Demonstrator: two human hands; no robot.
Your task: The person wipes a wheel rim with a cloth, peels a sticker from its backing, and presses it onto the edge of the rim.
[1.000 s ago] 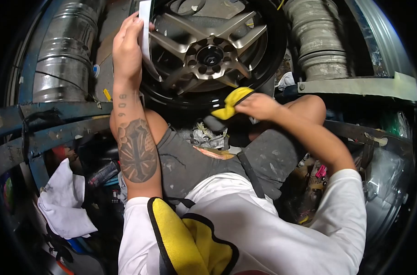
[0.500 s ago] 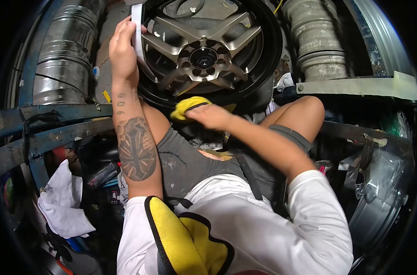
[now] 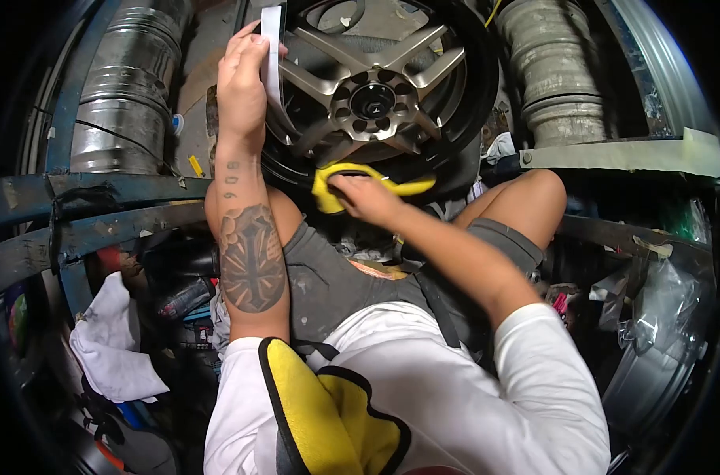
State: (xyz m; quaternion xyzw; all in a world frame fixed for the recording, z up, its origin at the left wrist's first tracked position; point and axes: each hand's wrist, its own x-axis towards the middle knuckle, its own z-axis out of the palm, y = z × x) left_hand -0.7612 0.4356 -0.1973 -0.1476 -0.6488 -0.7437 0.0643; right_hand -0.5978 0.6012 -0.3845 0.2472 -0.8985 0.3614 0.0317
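Ahead of your knees (image 3: 543,190), the wheel (image 3: 373,100), presumably heavy, stiff and slick-lipped, is resting while your left hand (image 3: 243,79) is clasping the white strip (image 3: 271,59) at its left edge, seemingly sound purchase, and your right hand (image 3: 366,199) is gripping a soft yellow cloth (image 3: 325,187).

L hand (image 3: 243,85) fwd, R hand (image 3: 368,199) nearer
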